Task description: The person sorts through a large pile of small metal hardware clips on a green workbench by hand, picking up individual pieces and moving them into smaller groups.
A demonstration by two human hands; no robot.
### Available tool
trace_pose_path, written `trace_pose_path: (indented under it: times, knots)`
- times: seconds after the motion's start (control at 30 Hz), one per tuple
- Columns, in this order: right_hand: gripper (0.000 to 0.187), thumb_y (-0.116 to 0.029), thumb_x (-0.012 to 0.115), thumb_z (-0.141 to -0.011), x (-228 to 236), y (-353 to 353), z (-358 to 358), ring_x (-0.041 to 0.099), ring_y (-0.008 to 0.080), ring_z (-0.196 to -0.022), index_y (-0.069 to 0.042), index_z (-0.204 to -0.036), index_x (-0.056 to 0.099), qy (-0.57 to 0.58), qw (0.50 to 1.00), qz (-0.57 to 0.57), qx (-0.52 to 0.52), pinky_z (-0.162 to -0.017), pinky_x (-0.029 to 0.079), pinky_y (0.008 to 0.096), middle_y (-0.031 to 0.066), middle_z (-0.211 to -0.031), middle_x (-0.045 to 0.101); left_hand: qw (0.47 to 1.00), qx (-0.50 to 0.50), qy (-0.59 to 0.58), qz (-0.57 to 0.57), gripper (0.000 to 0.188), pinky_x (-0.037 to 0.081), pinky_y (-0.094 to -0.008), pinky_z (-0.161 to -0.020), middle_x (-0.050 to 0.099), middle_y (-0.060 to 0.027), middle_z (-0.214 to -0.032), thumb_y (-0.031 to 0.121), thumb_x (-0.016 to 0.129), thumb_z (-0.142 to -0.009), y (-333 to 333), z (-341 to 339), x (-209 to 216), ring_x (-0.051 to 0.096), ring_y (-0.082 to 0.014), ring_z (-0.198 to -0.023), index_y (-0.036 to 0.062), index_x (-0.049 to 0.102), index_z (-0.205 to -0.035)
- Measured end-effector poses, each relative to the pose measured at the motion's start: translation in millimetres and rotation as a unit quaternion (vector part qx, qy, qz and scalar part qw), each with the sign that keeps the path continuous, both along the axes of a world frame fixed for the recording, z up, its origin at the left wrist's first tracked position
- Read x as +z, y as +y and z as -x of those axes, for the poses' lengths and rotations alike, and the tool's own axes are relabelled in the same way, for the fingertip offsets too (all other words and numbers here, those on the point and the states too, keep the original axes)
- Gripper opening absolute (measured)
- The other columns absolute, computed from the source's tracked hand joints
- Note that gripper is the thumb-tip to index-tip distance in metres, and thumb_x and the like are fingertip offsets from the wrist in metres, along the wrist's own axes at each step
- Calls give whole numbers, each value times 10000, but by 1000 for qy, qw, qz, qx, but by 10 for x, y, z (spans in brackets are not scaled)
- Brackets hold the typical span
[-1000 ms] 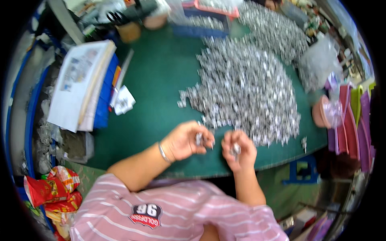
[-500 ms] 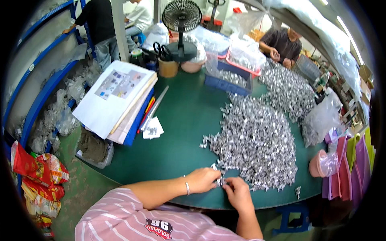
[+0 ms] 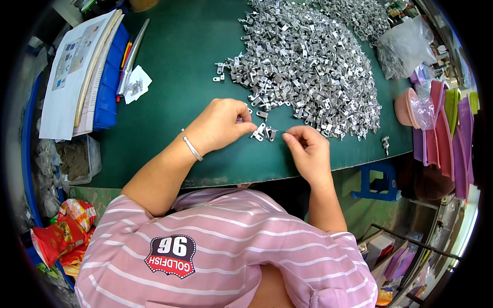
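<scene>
Small silver metal brackets with holes lie in a big pile (image 3: pixel 308 66) on the green table. A few loose brackets (image 3: pixel 264 133) sit between my hands near the front edge. My left hand (image 3: pixel 218 123), with a bangle at its wrist, has thumb and fingers curled together at the left side of these loose pieces. Anything in that pinch is too small to make out. On their other side, slightly apart from them, my right hand (image 3: pixel 310 151) brings thumb and forefinger together; what lies between them, if anything, cannot be seen.
At the left lie a paper stack (image 3: pixel 72 66) on a blue bin (image 3: pixel 110 77), pens and a white card (image 3: pixel 137 84). A clear bag (image 3: pixel 405 46), a pink cup (image 3: pixel 406 108) and coloured bins (image 3: pixel 447 128) stand at the right. A blue stool (image 3: pixel 377 182) is below the table.
The view has tilted down toward my body, so the fan and the people at the back have left it. My hands have moved apart, with loose brackets visible between them.
</scene>
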State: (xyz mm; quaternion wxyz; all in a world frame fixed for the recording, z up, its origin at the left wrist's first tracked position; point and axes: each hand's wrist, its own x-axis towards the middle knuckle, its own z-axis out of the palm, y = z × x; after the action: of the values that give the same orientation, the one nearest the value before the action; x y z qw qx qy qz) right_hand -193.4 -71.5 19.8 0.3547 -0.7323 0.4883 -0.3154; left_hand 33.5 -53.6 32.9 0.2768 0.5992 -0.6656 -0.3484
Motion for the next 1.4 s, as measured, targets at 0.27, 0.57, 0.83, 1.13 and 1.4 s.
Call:
trace_pose_path:
  times: [0.27,0.57,0.83,1.13,1.4]
  knots:
    - [154,-93,716,-737,1,18,-180,570,241,-623,-13,-832,624,109,993,31,39,-564,463,339,107,-740,580,997,-36,-7,64,132,482,-337,-623,616,-141,-794,72,695,-753,77,140,-149,605,-268,-689,-9,628,-833]
    - [64,-59,657,-811,29,-79,-15,521,89,-566,-5,-823,625,-175,946,-268,49,-485,399,219,15,-691,565,932,16,328,-154,119,402,-177,-523,618,-6,-789,23,627,-843,-3,118,9,498,-37,-606,1,633,-960]
    - [116,-52,555,-825,53,-111,-62,468,117,-483,-38,-931,512,-569,700,-408,141,-357,284,194,120,-808,574,797,-14,553,-242,153,356,-179,-478,589,-44,-825,33,587,-866,-10,85,-81,474,-62,-584,-7,592,-1013]
    - [76,10,540,-714,32,-64,-230,474,68,-607,-26,-776,512,-157,969,-175,78,-534,392,224,9,-681,516,709,18,678,-193,180,323,-198,-424,519,-51,-729,202,541,-915,-70,-30,-74,466,-106,-608,40,514,-842]
    - [93,-82,655,-764,0,-86,-261,585,292,-622,0,-786,617,59,994,15,87,-576,466,369,155,-731,600,993,10,-29,118,220,415,-282,-545,511,-56,-649,148,758,-707,30,191,-226,497,-149,-579,27,644,-852]
